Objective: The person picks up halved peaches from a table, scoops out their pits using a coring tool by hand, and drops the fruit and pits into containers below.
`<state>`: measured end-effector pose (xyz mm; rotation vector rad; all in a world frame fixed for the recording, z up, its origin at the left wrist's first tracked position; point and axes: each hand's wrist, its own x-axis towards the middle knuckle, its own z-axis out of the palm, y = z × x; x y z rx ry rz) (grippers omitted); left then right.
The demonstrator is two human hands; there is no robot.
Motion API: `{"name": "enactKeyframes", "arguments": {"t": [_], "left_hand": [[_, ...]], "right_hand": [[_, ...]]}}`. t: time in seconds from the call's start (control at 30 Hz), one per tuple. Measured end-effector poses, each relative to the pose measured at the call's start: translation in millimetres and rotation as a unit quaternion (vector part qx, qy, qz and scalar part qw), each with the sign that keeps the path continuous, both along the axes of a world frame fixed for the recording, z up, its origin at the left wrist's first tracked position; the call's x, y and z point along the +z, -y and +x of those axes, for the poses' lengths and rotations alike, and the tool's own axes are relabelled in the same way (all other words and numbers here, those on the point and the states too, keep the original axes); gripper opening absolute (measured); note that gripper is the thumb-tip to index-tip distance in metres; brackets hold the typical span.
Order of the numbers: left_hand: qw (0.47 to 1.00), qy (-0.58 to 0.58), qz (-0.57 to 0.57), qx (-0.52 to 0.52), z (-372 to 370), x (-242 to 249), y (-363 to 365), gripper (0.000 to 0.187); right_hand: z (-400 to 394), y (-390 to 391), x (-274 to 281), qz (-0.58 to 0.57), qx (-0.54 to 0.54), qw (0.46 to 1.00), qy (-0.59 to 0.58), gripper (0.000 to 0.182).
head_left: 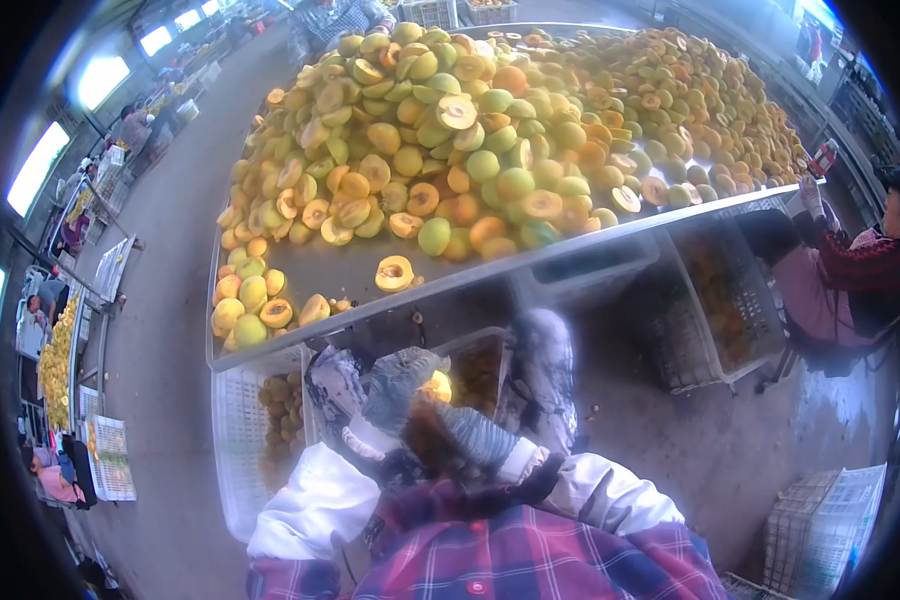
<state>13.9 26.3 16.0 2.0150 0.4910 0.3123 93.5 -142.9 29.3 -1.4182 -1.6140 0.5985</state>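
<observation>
My left hand (398,385), in a grey glove, is closed around a yellow peach (435,387) low in front of my body. Beside it, my gloved right hand (470,432) is curled in close to the same fruit; blur and shadow hide its fingertips and anything they grip. Above both hands is the edge of a metal table (355,282) bearing a big heap of yellow-green peaches (420,140), many cut in half with pits showing. One peach half (394,273) lies cut side up near that edge.
A white crate (232,440) with fruit stands at my left, and another fruit container (480,365) sits beyond my hands. Further right are a crate (720,300) and a seated person (850,260). Stacked crates (820,530) stand lower right. More workers and tables line the left.
</observation>
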Motion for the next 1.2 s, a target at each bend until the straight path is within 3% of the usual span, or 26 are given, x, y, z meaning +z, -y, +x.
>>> {"name": "enactKeyframes", "arguments": {"t": [0.03, 0.1, 0.13, 0.17, 0.2, 0.23, 0.3, 0.33, 0.37, 0.43, 0.47, 0.5, 0.53, 0.57, 0.67, 0.7, 0.8, 0.87, 0.9, 0.97, 1.0, 1.03, 1.07, 1.1, 1.13, 1.2], "left_hand": [[0.986, 0.101, 0.126, -0.046, -2, -6, -2, 0.021], [0.983, 0.107, 0.13, -0.072, -4, -14, -6, 0.024], [0.979, 0.114, 0.138, -0.098, -5, -14, -7, 0.027], [0.979, 0.113, 0.139, -0.092, -9, -13, -6, 0.027], [0.991, 0.12, -0.053, -0.04, -13, -11, -2, 0.029], [0.962, 0.121, -0.245, 0.012, -18, -11, 4, 0.03], [0.975, 0.173, -0.123, 0.068, -15, -31, 14, 0.031], [0.967, 0.224, 0.004, 0.124, -11, -38, 19, 0.032], [0.953, 0.036, -0.249, 0.169, -9, 26, 30, 0.029], [0.942, 0.042, -0.292, 0.157, -16, -18, 10, 0.027], [0.93, 0.047, -0.335, 0.142, -20, -34, 5, 0.025], [0.93, 0.046, -0.335, 0.144, -20, -20, 7, 0.025], [0.994, 0.016, -0.098, 0.054, -15, 7, 9, 0.022], [0.988, -0.014, 0.147, -0.041, -11, 23, 10, 0.019], [0.981, 0.02, 0.189, -0.04, -6, 19, 13, 0.017], [0.981, 0.021, 0.189, -0.038, -4, 19, 14, 0.017], [0.977, 0.063, 0.203, -0.034, -3, 32, 25, 0.018], [0.992, -0.047, -0.113, 0.024, -3, 52, 33, 0.021], [0.992, -0.05, -0.114, 0.023, -5, 26, 35, 0.021], [0.954, -0.165, 0.106, 0.225, -10, -45, 35, 0.019], [0.954, -0.164, 0.066, 0.241, -9, -39, 33, 0.019], [0.972, -0.112, -0.061, 0.198, -9, -23, 32, 0.02], [0.964, -0.065, -0.199, 0.163, -8, -4, 32, 0.021], [0.945, -0.034, -0.291, 0.145, -8, 9, 35, 0.022], [0.928, -0.014, -0.346, 0.139, -9, 18, 40, 0.023], [0.903, 0.009, -0.404, 0.146, -7, 28, 46, 0.026]], "right_hand": [[-1, -5, -13, -0.002, -0.001, 1.0, -0.001, 0.062], [-4, -18, -37, -0.024, 0.054, 0.889, -0.454, 0.029], [-2, -14, -38, -0.028, 0.059, 0.889, -0.453, 0.029], [6, -11, -18, -0.06, 0.06, 0.944, -0.318, 0.03], [9, -10, -8, -0.087, 0.058, 0.979, -0.177, 0.032], [5, -10, -13, -0.088, 0.059, 0.978, -0.181, 0.032], [-4, -3, -34, -0.004, 0.027, 0.999, 0.027, 0.037], [-15, -3, -57, -0.005, 0.03, 0.999, 0.029, 0.037], [-34, -8, -92, -0.088, -0.044, 0.986, -0.135, 0.038], [-67, -13, -138, -0.245, -0.187, 0.842, -0.443, 0.042], [-57, -13, -126, -0.235, -0.144, 0.864, -0.42, 0.042], [-36, -9, -80, -0.202, -0.064, 0.914, -0.346, 0.041], [-10, -5, -17, -0.178, 0.025, 0.948, -0.264, 0.041], [5, -2, 30, -0.174, 0.066, 0.957, -0.221, 0.041], [25, 6, 79, -0.191, 0.087, 0.97, -0.12, 0.076], [22, 4, 54, -0.191, 0.087, 0.971, -0.119, 0.076], [11, 0, -15, -0.113, 0.079, 0.967, -0.214, 0.065], [18, 6, 8, -0.203, 0.123, 0.959, -0.154, 0.057], [16, 10, 22, -0.204, 0.123, 0.959, -0.157, 0.057], [16, 15, 45, -0.109, 0.109, 0.966, -0.206, 0.036], [13, 13, 43, -0.11, 0.108, 0.966, -0.206, 0.036], [2, 10, 36, -0.182, 0.07, 0.868, -0.457, 0.037], [-11, 8, 25, -0.24, 0.027, 0.7, -0.672, 0.038], [-28, 6, -33, -0.196, 0.014, 0.748, -0.633, 0.04], [-23, 6, -15, -0.195, 0.014, 0.745, -0.637, 0.04], [-2, 10, 41, -0.365, 0.048, 0.598, -0.712, 0.036]]}}
